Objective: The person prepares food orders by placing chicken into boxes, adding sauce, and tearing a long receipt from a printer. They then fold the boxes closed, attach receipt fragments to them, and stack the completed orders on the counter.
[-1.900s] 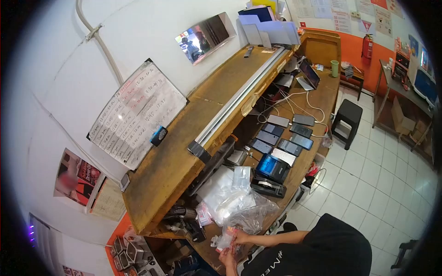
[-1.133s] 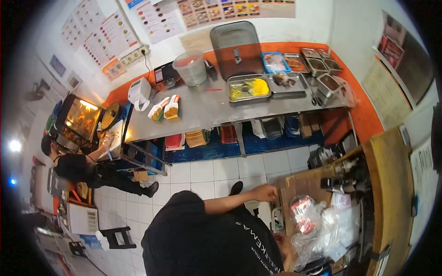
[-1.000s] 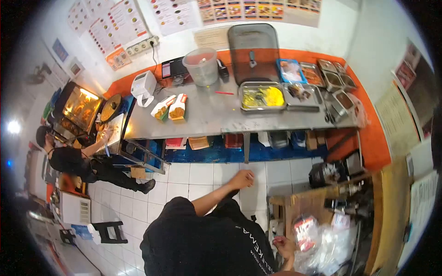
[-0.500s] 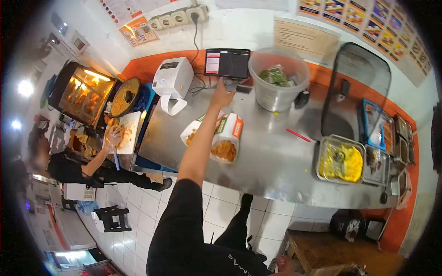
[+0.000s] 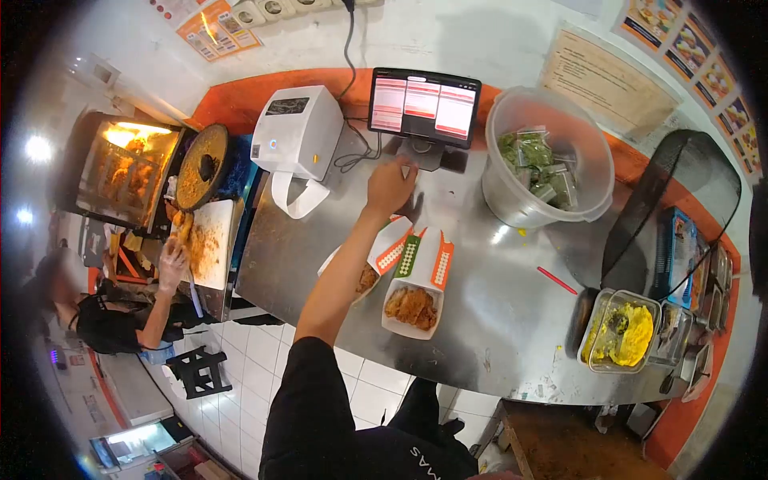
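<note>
Directly ahead of the bare left hand [image 5: 391, 189], the nearer one, a black-framed rectangular tablet screen [image 5: 424, 106] stands on the grey metal counter [image 5: 500, 308], long axis side to side; whether the curled fingers grip anything cannot be told.

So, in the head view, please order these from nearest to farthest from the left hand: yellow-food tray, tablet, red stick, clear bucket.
From the left hand:
1. Tablet: just above it in view.
2. Clear bucket: to the right, holding green packets.
3. Red stick: lower right, lying on the counter.
4. Yellow-food tray: farther lower right.
</note>
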The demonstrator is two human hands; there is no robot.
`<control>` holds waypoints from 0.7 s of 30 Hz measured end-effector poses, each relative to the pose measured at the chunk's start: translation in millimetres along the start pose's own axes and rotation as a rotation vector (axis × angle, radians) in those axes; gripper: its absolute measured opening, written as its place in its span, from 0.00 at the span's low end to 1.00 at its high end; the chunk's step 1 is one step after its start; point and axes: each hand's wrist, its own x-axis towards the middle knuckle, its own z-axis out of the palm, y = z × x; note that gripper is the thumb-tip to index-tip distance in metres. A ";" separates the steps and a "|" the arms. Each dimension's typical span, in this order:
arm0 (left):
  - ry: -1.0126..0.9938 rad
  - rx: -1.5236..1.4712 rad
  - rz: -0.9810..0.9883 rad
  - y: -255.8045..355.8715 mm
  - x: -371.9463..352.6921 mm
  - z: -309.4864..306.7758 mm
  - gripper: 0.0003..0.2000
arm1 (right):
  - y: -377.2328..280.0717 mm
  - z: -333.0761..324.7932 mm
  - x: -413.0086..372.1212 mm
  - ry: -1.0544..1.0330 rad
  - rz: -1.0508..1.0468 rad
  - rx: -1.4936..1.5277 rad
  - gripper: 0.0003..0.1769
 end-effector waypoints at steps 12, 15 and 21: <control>-0.011 -0.055 -0.141 -29.8 34.9 -19.8 0.36 | -23.5 -30.6 22.4 -0.020 -0.017 -0.028 0.17; -0.042 0.008 -0.128 -27.9 43.1 -21.5 0.39 | -21.2 -32.6 26.2 -0.022 -0.019 -0.023 0.18; -0.082 -0.011 -0.131 -36.6 53.2 -8.9 0.40 | -11.6 -30.2 30.6 -0.024 -0.025 -0.015 0.18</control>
